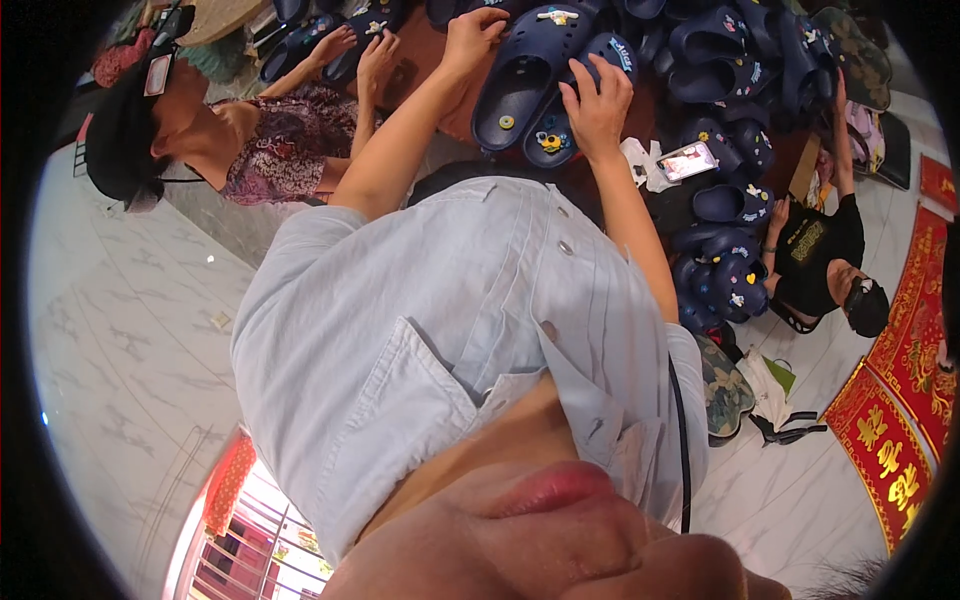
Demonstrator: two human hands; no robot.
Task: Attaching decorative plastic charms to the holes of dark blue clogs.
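Handling blue shoes (518, 92), it seems.
Right hand (601, 103) spread, left hand (474, 42) hard to tell; next likely needs gentle fingers.

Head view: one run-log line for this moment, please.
left hand: beside left navy clog; right hand: spread over right navy clog; phone: screen lit

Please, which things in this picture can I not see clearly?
All in the head view:
- Large navy-blue, perforated clog between the hands: its toe is cut off by the upper edge.
- Bare left hand: its curled fingers hide whether it holds anything.
- Flat, rectangular phone with lit screen: screen details too small.
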